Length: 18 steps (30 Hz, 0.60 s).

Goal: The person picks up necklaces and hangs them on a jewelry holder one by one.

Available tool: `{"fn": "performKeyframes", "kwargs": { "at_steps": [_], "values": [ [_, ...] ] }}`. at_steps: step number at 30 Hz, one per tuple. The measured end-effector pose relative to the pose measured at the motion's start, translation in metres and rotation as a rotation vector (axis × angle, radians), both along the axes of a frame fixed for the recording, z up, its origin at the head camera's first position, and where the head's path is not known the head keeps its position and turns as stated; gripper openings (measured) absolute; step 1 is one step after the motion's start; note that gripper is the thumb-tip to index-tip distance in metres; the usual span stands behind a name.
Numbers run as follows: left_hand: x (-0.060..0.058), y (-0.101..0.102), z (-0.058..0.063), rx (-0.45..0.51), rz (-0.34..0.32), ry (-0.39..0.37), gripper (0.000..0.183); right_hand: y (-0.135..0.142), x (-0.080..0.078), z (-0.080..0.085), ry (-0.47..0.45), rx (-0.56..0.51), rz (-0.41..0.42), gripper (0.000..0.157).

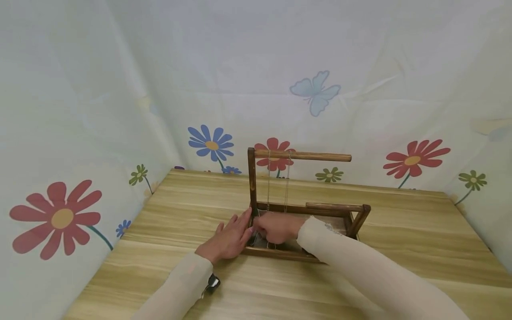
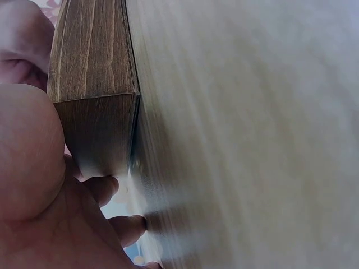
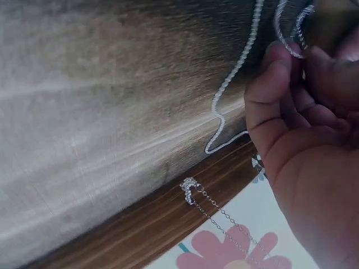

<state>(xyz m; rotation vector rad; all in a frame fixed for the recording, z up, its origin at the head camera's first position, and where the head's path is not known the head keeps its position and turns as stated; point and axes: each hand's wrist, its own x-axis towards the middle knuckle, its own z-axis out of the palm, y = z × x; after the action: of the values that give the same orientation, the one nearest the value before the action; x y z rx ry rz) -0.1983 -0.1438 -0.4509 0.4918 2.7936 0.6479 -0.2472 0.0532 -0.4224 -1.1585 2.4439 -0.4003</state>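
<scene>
A dark brown wooden jewelry stand (image 1: pixel 251 178) with a tray base is on the table. My right hand (image 1: pixel 278 227) is over the tray's left part, and in the right wrist view its thumb and index finger pinch a silver chain necklace (image 3: pixel 279 23). Another length of twisted chain (image 3: pixel 241 64) trails down beside the fingers onto the tray floor. My left hand (image 1: pixel 228 240) rests against the tray's left end, fingers extended. In the left wrist view its fingertips touch the wooden box corner (image 2: pixel 101 129). Two thin necklaces (image 1: pixel 269 178) hang from the upper bar.
The stand's upper bar (image 1: pixel 320 156) reaches right from its tall post. A shorter bar (image 1: pixel 336 207) sits at the tray's right. Near the tray wall hangs a sparkling curved pendant (image 3: pixel 189 190) on a fine chain. A flower-printed curtain (image 1: pixel 240 66) stands behind the wood-grain table (image 1: pixel 400 240).
</scene>
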Motion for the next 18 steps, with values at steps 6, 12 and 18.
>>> {"fn": "performKeyframes", "kwargs": {
  "at_steps": [6,12,18],
  "values": [
    [0.000,0.000,0.000,0.016,0.003,-0.007,0.064,0.011,0.006,0.007,-0.013,-0.155,-0.001,0.027],
    [-0.006,-0.005,-0.010,0.078,-0.010,0.026,0.067,0.019,0.021,0.025,-0.016,-0.225,-0.005,0.013],
    [-0.004,-0.005,-0.009,0.095,-0.013,0.026,0.067,0.026,0.033,0.041,0.016,-0.313,-0.056,0.017]
  ]
}}
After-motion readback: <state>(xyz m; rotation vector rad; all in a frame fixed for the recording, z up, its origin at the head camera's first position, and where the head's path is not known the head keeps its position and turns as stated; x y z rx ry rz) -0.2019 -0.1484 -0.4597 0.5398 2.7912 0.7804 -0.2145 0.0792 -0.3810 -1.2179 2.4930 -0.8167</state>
